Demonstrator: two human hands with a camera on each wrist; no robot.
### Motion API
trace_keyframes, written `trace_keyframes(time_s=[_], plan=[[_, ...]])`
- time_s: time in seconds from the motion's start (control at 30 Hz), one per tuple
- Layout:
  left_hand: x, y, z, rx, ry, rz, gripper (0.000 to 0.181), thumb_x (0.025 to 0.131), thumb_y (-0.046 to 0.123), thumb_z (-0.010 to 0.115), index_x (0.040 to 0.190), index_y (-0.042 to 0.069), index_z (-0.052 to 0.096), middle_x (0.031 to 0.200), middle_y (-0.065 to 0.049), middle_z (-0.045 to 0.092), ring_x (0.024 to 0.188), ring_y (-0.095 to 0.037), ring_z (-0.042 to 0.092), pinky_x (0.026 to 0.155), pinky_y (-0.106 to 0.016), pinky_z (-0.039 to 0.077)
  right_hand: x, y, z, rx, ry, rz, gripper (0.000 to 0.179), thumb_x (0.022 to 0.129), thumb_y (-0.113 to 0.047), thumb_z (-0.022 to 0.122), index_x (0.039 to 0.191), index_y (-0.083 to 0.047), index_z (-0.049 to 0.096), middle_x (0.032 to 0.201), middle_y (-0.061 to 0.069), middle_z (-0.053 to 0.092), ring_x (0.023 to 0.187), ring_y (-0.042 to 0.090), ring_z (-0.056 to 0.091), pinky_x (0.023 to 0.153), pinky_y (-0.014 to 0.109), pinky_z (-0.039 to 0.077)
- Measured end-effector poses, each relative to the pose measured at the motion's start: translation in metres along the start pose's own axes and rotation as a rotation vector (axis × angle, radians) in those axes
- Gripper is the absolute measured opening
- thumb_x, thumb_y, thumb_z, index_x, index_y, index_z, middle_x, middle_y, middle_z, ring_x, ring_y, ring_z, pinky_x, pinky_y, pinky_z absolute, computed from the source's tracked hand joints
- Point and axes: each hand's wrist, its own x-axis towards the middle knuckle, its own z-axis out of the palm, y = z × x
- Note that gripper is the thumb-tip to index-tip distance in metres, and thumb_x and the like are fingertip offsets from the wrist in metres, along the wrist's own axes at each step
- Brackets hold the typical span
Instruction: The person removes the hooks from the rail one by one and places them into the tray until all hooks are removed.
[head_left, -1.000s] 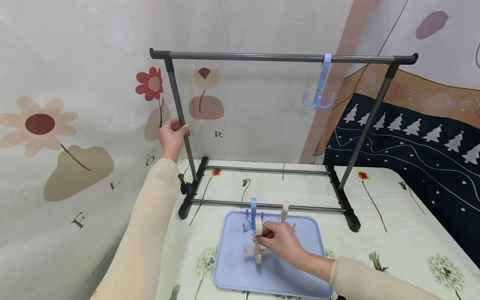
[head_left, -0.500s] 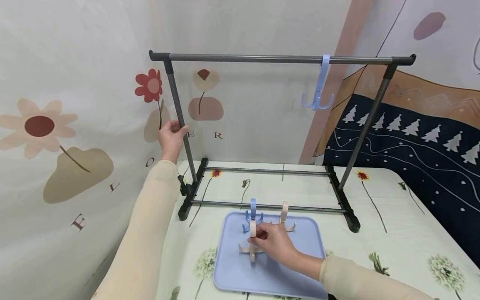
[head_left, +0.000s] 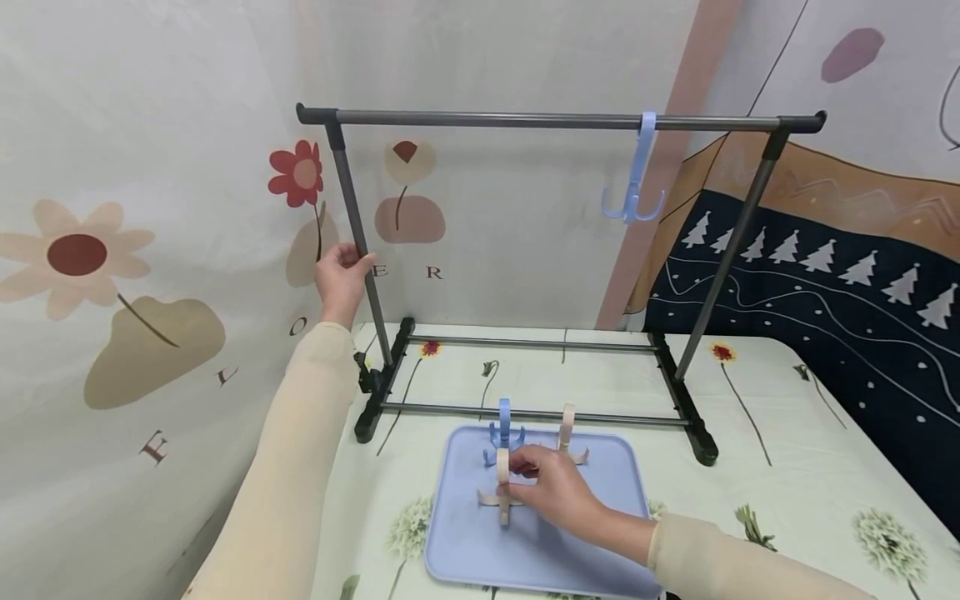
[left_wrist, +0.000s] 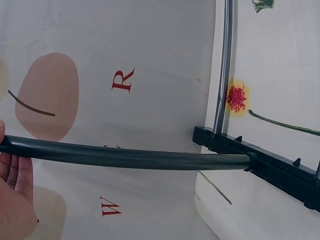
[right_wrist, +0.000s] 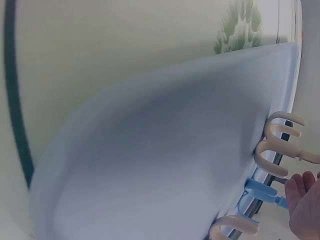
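My left hand point(head_left: 342, 283) holds the left post point(head_left: 347, 192) of a dark metal rack. In the left wrist view, fingers show at the post's far left end. My right hand point(head_left: 558, 487) holds a beige four-prong hook hanger point(head_left: 503, 510) by its stem, thumb and fingers around it. That hook stands upright, prongs down, in a blue tray point(head_left: 536, 571). Just behind it stands a blue hook hanger point(head_left: 505, 414), partly hidden. Another beige hook hanger point(head_left: 567, 421) is behind my right hand. In the right wrist view, only part of my right hand point(right_wrist: 306, 207) shows.
A light blue hook hanger point(head_left: 634, 179) hangs from the rack's top bar point(head_left: 480, 119), right of centre. The rack's base bar point(head_left: 615, 418) runs just behind the tray. A flowered cloth point(head_left: 757, 492) covers the table; a printed curtain point(head_left: 525, 233) hangs behind.
My right hand and the beige hook hanger have shifted slightly left over the tray, with my fingers now a little wider apart. The left hand stays on the post.
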Motion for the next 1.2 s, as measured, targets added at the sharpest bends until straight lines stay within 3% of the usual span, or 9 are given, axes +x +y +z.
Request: trace_keyframes(time_s=[0.3,0.53,0.93,1.2], plan=[[-0.001,0.000,-0.001,-0.001,-0.006,-0.006,0.033,0.094,0.026,0.070,0.120,0.007,0.060,0.114,-0.006,0.062,0.105,-0.016,0.058,0.096,-0.034,0.044,-0.006,-0.012,-0.017,0.017,-0.002,-0.004,0.046,0.075,-0.021,0.087,0.113,-0.003,0.068,0.108,0.008,0.070,0.097,0.033,0.067,0.084,0.033,0.056],[0.000,0.001,-0.001,-0.007,-0.002,-0.005,0.032,0.094,0.025,0.070,0.119,0.007,0.060,0.114,-0.006,0.062,0.105,-0.016,0.057,0.095,-0.033,0.045,-0.004,-0.018,-0.034,0.001,0.026,0.008,0.043,0.078,-0.019,0.085,0.114,-0.004,0.068,0.108,0.007,0.069,0.098,0.031,0.068,0.085,0.033,0.055],[-0.002,0.000,-0.001,-0.006,-0.008,-0.006,0.034,0.094,0.025,0.070,0.121,0.007,0.060,0.115,-0.006,0.062,0.106,-0.017,0.057,0.095,-0.033,0.045,0.018,-0.031,-0.069,-0.060,0.208,-0.008,0.027,0.087,-0.011,0.077,0.112,-0.006,0.069,0.105,0.004,0.070,0.096,0.017,0.068,0.080,0.024,0.055],[-0.001,-0.001,-0.001,-0.010,-0.011,-0.010,0.034,0.094,0.026,0.070,0.120,0.007,0.059,0.114,-0.006,0.061,0.106,-0.017,0.057,0.095,-0.033,0.044,0.043,-0.038,-0.101,-0.080,0.323,-0.057,0.023,0.091,-0.010,0.073,0.112,0.000,0.069,0.106,0.010,0.070,0.099,0.022,0.068,0.081,0.025,0.055]])
